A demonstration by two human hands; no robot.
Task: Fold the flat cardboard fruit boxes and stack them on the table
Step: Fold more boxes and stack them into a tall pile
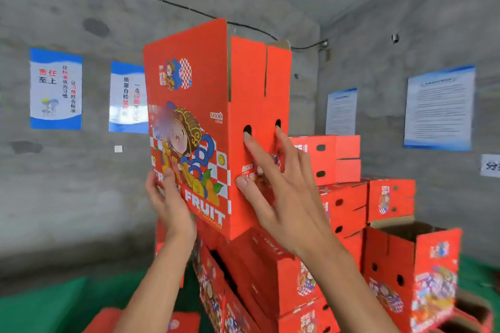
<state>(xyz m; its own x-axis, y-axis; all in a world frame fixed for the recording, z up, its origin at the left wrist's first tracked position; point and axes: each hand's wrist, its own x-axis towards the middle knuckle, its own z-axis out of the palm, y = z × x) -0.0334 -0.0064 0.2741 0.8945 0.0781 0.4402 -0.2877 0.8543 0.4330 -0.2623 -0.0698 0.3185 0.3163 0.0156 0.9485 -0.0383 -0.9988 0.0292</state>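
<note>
While left hand (169, 197) grips erected fruit box (194, 127), right hand (273, 184) spread flat on side; stack (338, 197) apparently well advanced, top flaps (259, 70) unclosed.

A blurred patch hides part of the cartoon figure on the raised box (189, 127); the wall notices' (438, 108) fine print is too small to read; the right edge crops a sign (491, 165)

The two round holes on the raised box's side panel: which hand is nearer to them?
Right. The right hand lies flat on that side panel, fingertips at the two round holes. The left hand holds the raised box at its printed front's lower corner, away from them.
</note>
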